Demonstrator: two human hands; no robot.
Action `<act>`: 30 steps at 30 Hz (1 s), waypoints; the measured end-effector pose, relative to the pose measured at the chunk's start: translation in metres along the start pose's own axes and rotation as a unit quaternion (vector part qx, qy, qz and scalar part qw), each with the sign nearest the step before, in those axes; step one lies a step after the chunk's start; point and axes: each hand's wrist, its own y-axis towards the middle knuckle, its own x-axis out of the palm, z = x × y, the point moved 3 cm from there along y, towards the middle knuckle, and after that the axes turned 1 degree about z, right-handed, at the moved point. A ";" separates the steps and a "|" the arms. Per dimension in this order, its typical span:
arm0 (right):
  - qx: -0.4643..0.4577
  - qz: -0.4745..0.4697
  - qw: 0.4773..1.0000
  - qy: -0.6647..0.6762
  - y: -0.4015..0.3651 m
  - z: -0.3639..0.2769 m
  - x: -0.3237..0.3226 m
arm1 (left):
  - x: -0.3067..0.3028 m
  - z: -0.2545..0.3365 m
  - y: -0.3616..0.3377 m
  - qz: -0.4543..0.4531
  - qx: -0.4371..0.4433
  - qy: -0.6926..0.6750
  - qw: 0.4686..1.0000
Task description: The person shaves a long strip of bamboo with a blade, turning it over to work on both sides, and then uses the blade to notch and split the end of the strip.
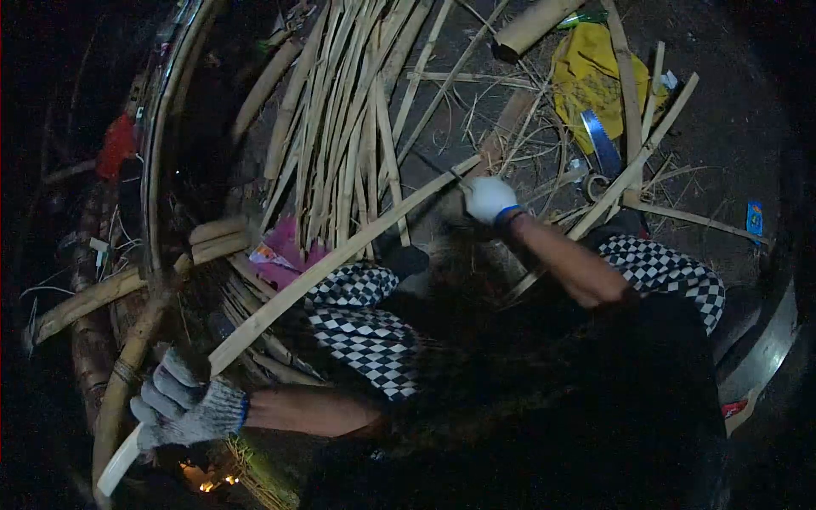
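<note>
A long pale bamboo strip [340,255] slants across my lap, from low on the left up to the middle. My left hand [180,399], in a grey knitted glove, wraps round its lower part, and a short end sticks out below the fist. Near the upper end, my right hand [491,200], in a white glove with a blue cuff, is closed on a thin dark-bladed knife [442,170]. The blade crosses the strip there; its handle is hidden in the fist. A wooden block [508,119] lies just beyond the strip's upper end.
A heap of split bamboo strips [344,110] lies ahead. To the right are a yellow cloth [586,76], a blue saw blade [602,146], a tape roll [597,187] and loose strips. Bamboo poles [127,365] stand at left; small flames [217,484] glow low left.
</note>
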 end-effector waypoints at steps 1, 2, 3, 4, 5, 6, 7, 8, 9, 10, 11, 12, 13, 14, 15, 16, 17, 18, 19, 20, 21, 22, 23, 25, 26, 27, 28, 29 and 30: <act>0.005 -0.003 1.000 -0.001 -0.016 -0.007 -0.009 | 0.002 -0.002 -0.001 -0.036 -0.026 -0.058 0.997; -0.068 0.018 0.997 0.009 -0.027 -0.021 -0.022 | 0.007 -0.006 0.000 -0.073 -0.048 -0.118 0.989; -0.145 0.041 0.988 0.017 -0.028 -0.029 -0.031 | 0.011 -0.009 0.001 -0.107 -0.067 -0.179 0.976; -0.146 0.037 0.988 0.022 -0.025 -0.025 -0.028 | 0.011 -0.008 0.002 -0.142 -0.087 -0.230 0.959; -0.113 0.026 0.993 0.019 -0.018 -0.009 -0.026 | 0.009 -0.004 0.003 -0.174 -0.110 -0.278 0.938; -0.080 0.015 0.997 0.015 -0.012 0.006 -0.021 | 0.006 0.000 0.003 -0.205 -0.133 -0.325 0.914; -0.014 0.009 1.000 0.010 0.003 0.023 -0.011 | -0.002 -0.001 0.006 -0.203 -0.132 -0.325 0.914; -0.016 0.017 1.000 0.009 0.001 0.013 -0.023 | -0.008 -0.008 0.009 -0.179 -0.120 -0.259 0.941; -0.067 0.020 0.997 -0.024 -0.005 -0.001 -0.032 | -0.012 -0.015 0.012 -0.155 -0.109 -0.194 0.962; -0.115 0.014 0.992 -0.056 -0.013 -0.015 -0.034 | -0.009 -0.018 0.011 -0.137 -0.111 -0.175 0.969; -0.087 -0.002 0.995 -0.058 -0.012 -0.020 -0.028 | -0.005 -0.019 0.010 -0.143 -0.118 -0.194 0.963; -0.084 0.002 0.995 -0.060 -0.009 -0.014 -0.026 | -0.003 -0.018 0.007 -0.161 -0.125 -0.232 0.951; -0.151 0.040 0.987 -0.024 -0.008 -0.008 -0.018 | -0.002 -0.016 0.008 -0.185 -0.132 -0.258 0.939; -0.218 0.073 0.973 0.017 -0.015 -0.012 -0.020 | -0.001 -0.011 0.005 -0.210 -0.139 -0.289 0.924; -0.142 0.036 0.989 -0.025 -0.015 0.000 -0.024 | -0.001 -0.010 0.006 -0.217 -0.142 -0.297 0.919; -0.074 -0.011 0.996 -0.047 -0.014 0.010 -0.036 | -0.001 -0.009 0.008 -0.213 -0.143 -0.294 0.921; -0.028 -0.015 0.998 -0.061 -0.003 0.018 -0.022 | -0.005 -0.009 0.007 -0.216 -0.138 -0.297 0.920; 0.021 -0.018 0.997 -0.073 0.004 0.016 -0.020 | -0.005 -0.017 0.009 -0.191 -0.136 -0.273 0.933; 0.023 -0.013 0.997 -0.074 0.005 0.016 -0.017 | -0.006 -0.017 0.009 -0.188 -0.134 -0.271 0.934; -0.031 -0.004 0.997 -0.074 -0.007 -0.002 -0.024 | -0.006 -0.017 0.009 -0.199 -0.136 -0.276 0.930; -0.083 0.006 0.994 -0.073 -0.014 -0.013 -0.029 | -0.005 -0.017 0.009 -0.199 -0.136 -0.280 0.929; -0.081 0.011 0.994 -0.075 -0.010 -0.004 -0.029 | -0.002 -0.017 0.007 -0.217 -0.138 -0.303 0.918; -0.106 0.048 0.992 -0.039 -0.011 0.005 -0.023 | -0.001 -0.015 0.010 -0.228 -0.141 -0.313 0.911; -0.019 -0.004 0.999 -0.048 -0.013 0.023 -0.034 | 0.001 -0.015 0.011 -0.234 -0.146 -0.314 0.909; 0.022 -0.052 0.996 -0.069 0.000 0.028 -0.038 | 0.000 -0.019 0.013 -0.217 -0.143 -0.300 0.918; 0.039 -0.040 0.996 -0.066 0.005 0.022 -0.034 | -0.001 -0.021 0.014 -0.206 -0.139 -0.290 0.924; 0.059 -0.032 0.996 -0.063 0.006 0.012 -0.024 | -0.003 -0.021 0.014 -0.209 -0.138 -0.293 0.923; 0.015 0.011 0.999 -0.051 0.005 0.003 -0.026 | -0.002 -0.021 0.014 -0.213 -0.138 -0.302 0.919; 0.022 0.003 0.998 -0.051 -0.006 0.003 -0.023 | 0.001 -0.022 0.013 -0.233 -0.143 -0.322 0.907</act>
